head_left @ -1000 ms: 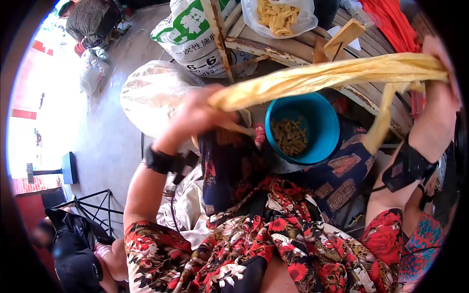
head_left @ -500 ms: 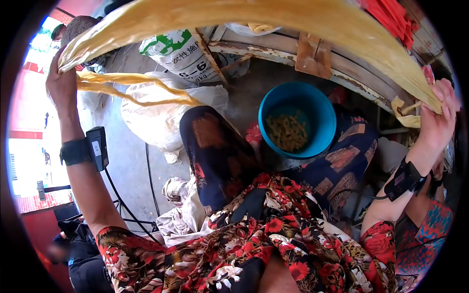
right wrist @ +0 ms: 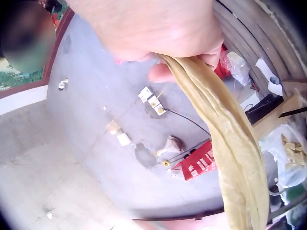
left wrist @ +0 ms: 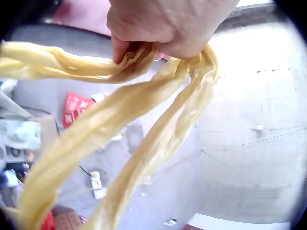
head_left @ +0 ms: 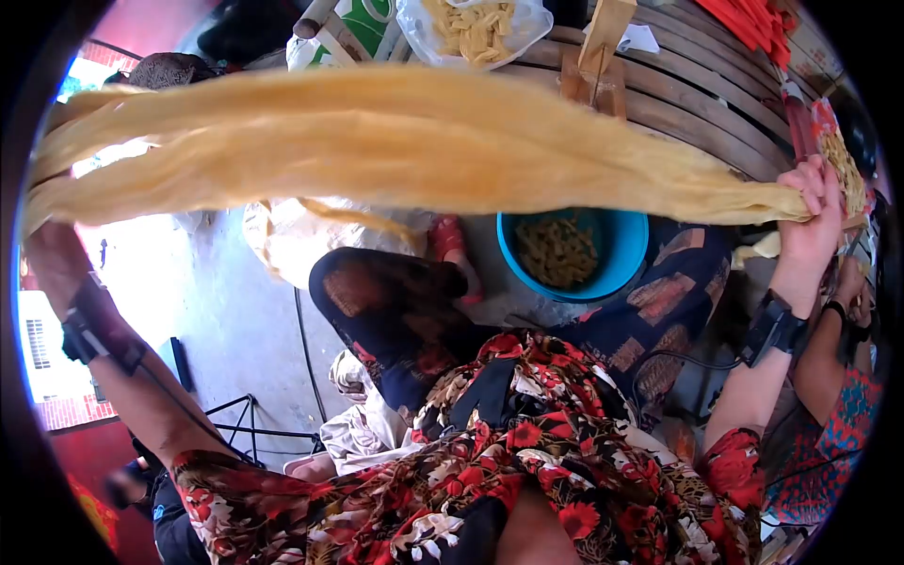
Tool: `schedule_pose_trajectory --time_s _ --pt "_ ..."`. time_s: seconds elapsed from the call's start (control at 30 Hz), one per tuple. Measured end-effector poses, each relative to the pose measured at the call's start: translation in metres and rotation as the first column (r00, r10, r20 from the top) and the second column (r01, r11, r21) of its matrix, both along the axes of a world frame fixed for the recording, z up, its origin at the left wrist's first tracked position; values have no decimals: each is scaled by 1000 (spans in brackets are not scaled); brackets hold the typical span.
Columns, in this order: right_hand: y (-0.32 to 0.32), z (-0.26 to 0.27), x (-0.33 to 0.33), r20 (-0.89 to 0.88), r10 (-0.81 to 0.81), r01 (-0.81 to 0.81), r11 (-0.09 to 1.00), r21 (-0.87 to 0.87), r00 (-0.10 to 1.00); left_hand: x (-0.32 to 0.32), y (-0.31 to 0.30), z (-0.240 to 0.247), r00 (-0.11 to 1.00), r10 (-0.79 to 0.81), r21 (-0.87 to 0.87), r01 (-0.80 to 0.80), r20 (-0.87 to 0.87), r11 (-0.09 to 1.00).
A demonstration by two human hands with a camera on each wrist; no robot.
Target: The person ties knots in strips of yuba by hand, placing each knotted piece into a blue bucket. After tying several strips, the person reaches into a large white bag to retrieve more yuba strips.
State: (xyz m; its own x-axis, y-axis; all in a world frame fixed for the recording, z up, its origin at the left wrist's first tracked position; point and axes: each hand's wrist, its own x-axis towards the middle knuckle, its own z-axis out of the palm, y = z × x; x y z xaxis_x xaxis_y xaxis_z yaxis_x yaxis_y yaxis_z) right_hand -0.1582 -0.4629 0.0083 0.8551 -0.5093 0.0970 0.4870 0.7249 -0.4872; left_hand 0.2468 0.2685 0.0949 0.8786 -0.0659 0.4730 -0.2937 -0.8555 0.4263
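Gripping a bunched part of a long, crinkled, pale yellow sheet (left wrist: 158, 136), the left hand (left wrist: 165, 24) has its fingers curled right round it in the left wrist view. One folded length runs off to the left, and two more hang below, fanned out down and to the left. Past them I can see grey floor (left wrist: 168, 191) with a red packet (left wrist: 76, 109) lying on it.

Right wrist view: the right hand (right wrist: 158, 28) has the other end pinched tight, thumb tucked under, and the sheet drapes down towards the bottom right in loose pleats. There's a white power strip (right wrist: 152, 101) on the floor, plus a red printed bag (right wrist: 199, 161) partly tucked behind the sheet.

Over in the head view, that sheet is stretched right across between the two raised hands, kinda blurry on the left. The left hand is mostly hidden there, but the right one clearly has its end clamped. Just below the sheet sits a round blue plastic bucket (head_left: 623, 254) between the person's knees, with small yellowish-brown pieces (head_left: 557, 254) in it. Up top, a see-through white plastic bag (head_left: 535, 28) of yellow chunks (head_left: 471, 33) rests on the slatted wooden table (head_left: 702, 108), near a pale wooden block (head_left: 607, 36).
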Motion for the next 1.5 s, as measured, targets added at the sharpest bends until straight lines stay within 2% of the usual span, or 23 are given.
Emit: schedule_pose_trajectory --time_s 0.1,0.27,0.37,0.4,0.47,0.5,0.53,0.57,0.6,0.63,0.67,0.73,0.8,0.83,0.87,0.93,1.0,1.03,1.13,1.23,1.33,1.4,1.5 --pt "48 7 22 -157 -80 64 993 -100 984 15 -3 -1 999 19 38 -18 -48 999" --pt "112 17 42 -248 -147 88 968 -234 958 42 -32 -8 986 30 145 -6 -163 989" --pt "134 14 43 -247 -75 21 977 -214 966 66 -78 -29 952 -59 201 124 -299 972" --pt "136 9 43 -236 -20 -25 982 -187 972 73 -99 -42 923 -148 199 230 -356 953" --pt "143 5 44 -234 28 -68 984 -167 972 51 -152 -77 825 -375 185 484 -423 856" --pt "150 5 45 -250 21 -68 981 -180 968 -39 -223 -52 806 -256 257 443 -534 859" --pt "159 8 50 -266 27 -80 978 -190 963 -70 -241 -69 804 -466 178 554 -370 814" --pt "164 6 52 -239 84 -127 977 -170 967 -103 -278 -74 676 -575 -70 618 -462 783" --pt "171 5 56 -238 113 -152 977 -150 965 -140 -312 -71 466 -667 -354 592 -581 724" --pt "181 5 63 -235 133 -165 979 -123 963 -176 -338 -64 281 -743 -516 571 -607 638" --pt "192 5 69 -234 151 -178 979 -97 960 -197 -355 -75 200 -854 -560 680 -480 474" --pt "215 5 81 -266 166 -205 971 -125 950 -232 -386 -73 -66 -916 -796 522 -395 305" --pt "221 1 82 -285 143 -191 970 -149 948 -239 -393 -86 -194 -911 -925 187 -365 331" --pt "220 3 82 -329 156 -163 987 6 931 -232 -383 -82 -193 -854 -870 216 -484 444" --pt "217 4 80 -362 172 -118 979 167 916 -224 -376 -73 -184 -802 -804 329 -569 495" --pt "198 -30 76 -212 202 -107 915 389 956 -209 -356 -86 -135 -780 -760 379 -610 528" --pt "177 -54 74 -314 29 139 856 498 949 -192 -333 -96 -75 -785 -752 354 -616 556" --pt "168 -69 72 -273 97 63 850 523 957 -185 -326 -90 -66 -690 -662 361 -721 657" --pt "176 -108 68 -329 193 -38 904 426 924 -178 -317 -97 2 -551 -504 404 -834 763" --pt "188 -113 73 -469 225 -77 946 314 854 -162 -314 -125 210 -554 -423 450 -806 787" --pt "194 -110 88 -566 350 -186 926 328 746 -150 -313 -141 316 -587 -506 305 -746 807" --pt "199 -122 97 -600 376 -336 924 184 706 -145 -312 -141 305 -573 -497 296 -760 816" --pt "208 -137 103 -782 290 -371 925 82 551 -138 -305 -150 371 -601 -518 305 -708 799"
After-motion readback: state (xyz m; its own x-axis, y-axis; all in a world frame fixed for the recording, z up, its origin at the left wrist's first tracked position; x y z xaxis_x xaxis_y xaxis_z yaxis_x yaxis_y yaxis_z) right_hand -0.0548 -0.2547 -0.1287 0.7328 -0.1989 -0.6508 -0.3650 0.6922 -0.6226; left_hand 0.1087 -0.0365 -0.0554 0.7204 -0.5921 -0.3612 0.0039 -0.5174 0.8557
